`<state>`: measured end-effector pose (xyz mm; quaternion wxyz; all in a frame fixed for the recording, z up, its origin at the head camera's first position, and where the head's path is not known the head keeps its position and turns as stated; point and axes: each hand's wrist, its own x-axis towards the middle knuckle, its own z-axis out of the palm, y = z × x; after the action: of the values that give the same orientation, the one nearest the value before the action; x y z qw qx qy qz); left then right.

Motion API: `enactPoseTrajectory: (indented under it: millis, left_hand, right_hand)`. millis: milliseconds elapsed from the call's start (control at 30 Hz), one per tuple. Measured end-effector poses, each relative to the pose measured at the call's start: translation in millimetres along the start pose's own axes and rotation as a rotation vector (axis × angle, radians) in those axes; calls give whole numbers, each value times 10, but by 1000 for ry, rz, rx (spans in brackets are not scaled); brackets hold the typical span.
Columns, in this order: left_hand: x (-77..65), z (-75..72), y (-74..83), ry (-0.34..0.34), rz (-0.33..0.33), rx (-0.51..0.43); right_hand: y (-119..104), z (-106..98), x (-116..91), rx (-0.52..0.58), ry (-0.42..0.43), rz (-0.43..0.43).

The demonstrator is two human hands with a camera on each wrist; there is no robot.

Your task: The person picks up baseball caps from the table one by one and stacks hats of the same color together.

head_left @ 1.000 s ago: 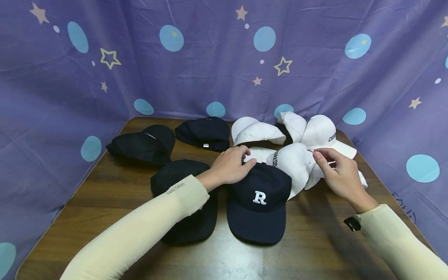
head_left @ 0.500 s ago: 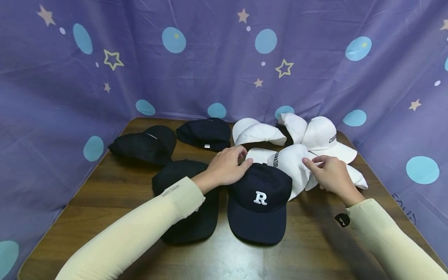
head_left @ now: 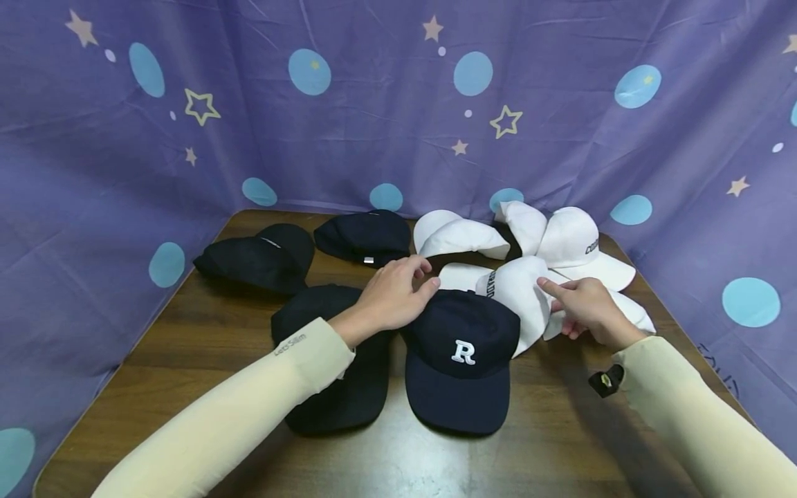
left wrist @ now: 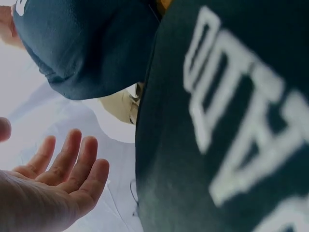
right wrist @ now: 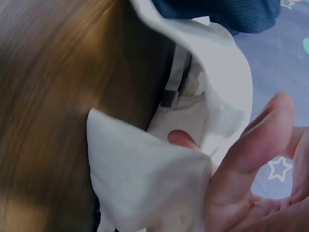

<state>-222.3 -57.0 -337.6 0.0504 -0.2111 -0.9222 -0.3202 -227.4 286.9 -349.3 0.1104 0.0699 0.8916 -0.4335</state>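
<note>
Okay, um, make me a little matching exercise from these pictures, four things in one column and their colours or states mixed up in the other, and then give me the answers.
Column one:
1. cap with the letter R
2. left hand
3. cloth backdrop
4. table

Column two:
A. purple, with stars and light blue spots
B. brown, with a wood grain
C. dark navy
D. open, holding nothing

Right pairs:
1-C
2-D
3-A
4-B
</note>
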Motion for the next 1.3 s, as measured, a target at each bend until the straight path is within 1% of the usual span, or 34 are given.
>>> enactPoseTrajectory:
  millis: [167, 300, 500, 633, 733, 900, 1033, 1167, 1300]
  left_hand:
    - [-15, -63, -27, 31, -11, -20]
    - [-29, -99, -55, 41, -14, -32]
    - [-49, -124, -84, 50, -20, -49]
    - [-62, -133, -97, 48, -19, -56]
    - [-70, -141, -112, 51, -14, -59]
    - [-80, -152, -139, 66, 0, -58]
    - [-85, -159, -159, 72, 7, -51]
    - [-87, -167, -172, 78, 8, -46]
    - [-95, -176, -174, 82, 7, -47]
  right_hand:
    - [-31, -14, 4, 89, -39, 39]
    - [-60, -14, 33, 161, -69, 68]
    - [-81, 11, 94, 224, -90, 99]
    - [-62, 42, 128, 290, -100, 121]
    - [-59, 61, 138, 368, -66, 113]
    - [-110, 78, 108, 497, 32, 56]
    - [-169, 74, 73, 579, 101, 42]
    - [-242, 21, 44, 625, 159, 4]
    - [-326, -63, 22, 652, 188, -52]
